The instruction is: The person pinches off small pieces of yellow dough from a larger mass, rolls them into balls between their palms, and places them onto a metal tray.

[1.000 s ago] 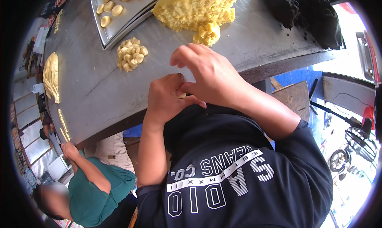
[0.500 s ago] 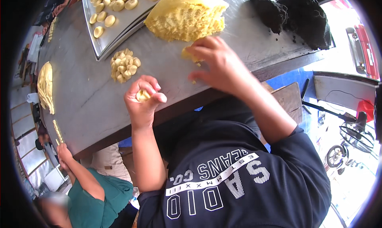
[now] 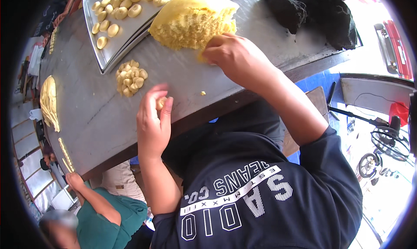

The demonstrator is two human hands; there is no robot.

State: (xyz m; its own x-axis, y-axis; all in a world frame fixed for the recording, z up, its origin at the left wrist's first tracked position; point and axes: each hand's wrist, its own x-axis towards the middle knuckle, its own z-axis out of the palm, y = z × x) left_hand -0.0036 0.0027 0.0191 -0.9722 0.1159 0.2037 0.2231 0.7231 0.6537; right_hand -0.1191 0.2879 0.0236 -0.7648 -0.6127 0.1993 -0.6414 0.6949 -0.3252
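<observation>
Dough (image 3: 161, 103), a small, pale, round piece, sits in our curled left hand (image 3: 151, 124). Our right hand (image 3: 236, 58) touches a crumbly yellow lump (image 3: 201, 57), fingers bent; we can't tell if it's gripped.

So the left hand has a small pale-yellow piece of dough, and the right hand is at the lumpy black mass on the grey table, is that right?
You've misplaced the right hand: the head view shows it at the large, crumbly yellow mound on the grey table. The left hand does have the small pale-yellow piece of dough.
</observation>
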